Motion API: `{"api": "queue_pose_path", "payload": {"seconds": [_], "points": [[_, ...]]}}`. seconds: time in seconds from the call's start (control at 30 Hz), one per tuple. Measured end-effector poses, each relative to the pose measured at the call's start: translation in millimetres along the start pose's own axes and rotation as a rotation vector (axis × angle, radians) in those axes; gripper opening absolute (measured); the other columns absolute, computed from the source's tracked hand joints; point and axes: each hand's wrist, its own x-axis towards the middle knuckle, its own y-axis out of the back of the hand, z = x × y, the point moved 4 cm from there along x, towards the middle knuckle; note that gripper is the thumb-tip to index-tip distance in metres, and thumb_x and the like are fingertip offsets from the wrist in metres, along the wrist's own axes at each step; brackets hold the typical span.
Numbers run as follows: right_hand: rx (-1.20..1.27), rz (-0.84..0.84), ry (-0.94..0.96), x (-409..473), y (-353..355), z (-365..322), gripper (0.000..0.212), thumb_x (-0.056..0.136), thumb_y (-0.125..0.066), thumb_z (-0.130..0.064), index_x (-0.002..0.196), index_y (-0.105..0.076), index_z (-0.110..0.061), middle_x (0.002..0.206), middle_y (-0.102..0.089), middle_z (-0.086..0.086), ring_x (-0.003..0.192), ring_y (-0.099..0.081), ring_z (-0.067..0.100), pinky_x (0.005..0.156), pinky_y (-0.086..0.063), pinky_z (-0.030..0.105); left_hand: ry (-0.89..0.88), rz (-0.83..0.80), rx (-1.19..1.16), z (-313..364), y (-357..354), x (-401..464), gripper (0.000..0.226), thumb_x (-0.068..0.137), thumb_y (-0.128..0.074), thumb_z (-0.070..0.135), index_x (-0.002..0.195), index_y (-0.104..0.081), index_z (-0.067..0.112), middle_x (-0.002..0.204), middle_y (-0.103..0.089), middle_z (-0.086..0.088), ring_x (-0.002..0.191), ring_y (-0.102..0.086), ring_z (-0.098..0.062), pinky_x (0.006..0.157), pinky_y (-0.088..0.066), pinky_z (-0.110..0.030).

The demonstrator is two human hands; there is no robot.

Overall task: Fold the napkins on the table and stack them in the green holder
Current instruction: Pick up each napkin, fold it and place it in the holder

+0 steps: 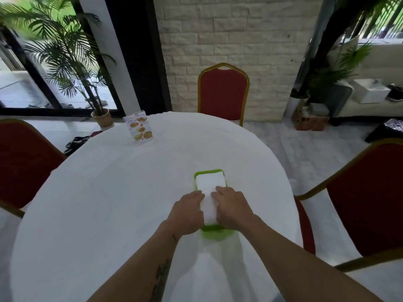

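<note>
A person's left hand (pixel 189 211) and right hand (pixel 231 207) pressed a stack of folded white paper napkins (pixel 210 188) into a rectangular lime-green plastic holder (pixel 208 172) that stood on a round table draped in a white cloth (pixel 109 192), toward its right edge and nearer the person than the far edge. Both hands lay with fingers mostly straight and flat, gripping nothing; the fingertips of each rested on the top napkin from opposite long sides of the holder. The stack filled the holder nearly to its rim. Done well, the step probably called for even downward pressure from both sides, so the edges squared against the walls without creasing. A printed menu card (pixel 139 128) stood near the far left edge, with red upholstered chairs (pixel 222 93) around the table.
</note>
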Motion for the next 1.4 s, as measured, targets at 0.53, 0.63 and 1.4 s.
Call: {"api": "queue_pose_path", "payload": {"seconds": [0.53, 0.63, 1.4], "points": [[0.425, 0.165, 0.093, 64, 53, -53, 0.042, 0.089, -0.051, -0.021, 0.131, -0.056, -0.022, 0.14, -0.053, -0.002, 0.128, -0.049, 0.02, 0.109, -0.036, 0.038, 0.19, 0.405, -0.356, -65, 69, -24, 0.037, 0.09, -0.049, 0.009, 0.121, -0.06, 0.024, 0.129, -0.058, 0.007, 0.118, -0.052, -0.008, 0.099, -0.035, -0.017], [0.479, 0.122, 0.103, 87, 46, -102, 0.043, 0.09, -0.052, -0.022, 0.132, -0.056, -0.021, 0.139, -0.054, 0.0, 0.127, -0.05, 0.02, 0.109, -0.038, 0.038, 0.254, 0.447, -0.387, -115, 94, -29, 0.036, 0.09, -0.049, 0.009, 0.12, -0.062, 0.024, 0.127, -0.06, 0.006, 0.114, -0.054, -0.009, 0.096, -0.036, -0.018], [0.471, -0.075, -0.171, 235, -49, -301, 0.046, 0.09, -0.051, -0.022, 0.136, -0.051, -0.02, 0.141, -0.048, 0.003, 0.13, -0.047, 0.021, 0.102, -0.042, 0.034, 0.349, 0.27, -0.204, -434, 166, 53, 0.055, 0.089, -0.044, 0.017, 0.143, -0.038, 0.019, 0.156, -0.026, 0.0, 0.142, -0.028, -0.022, 0.115, -0.027, -0.036]]}}
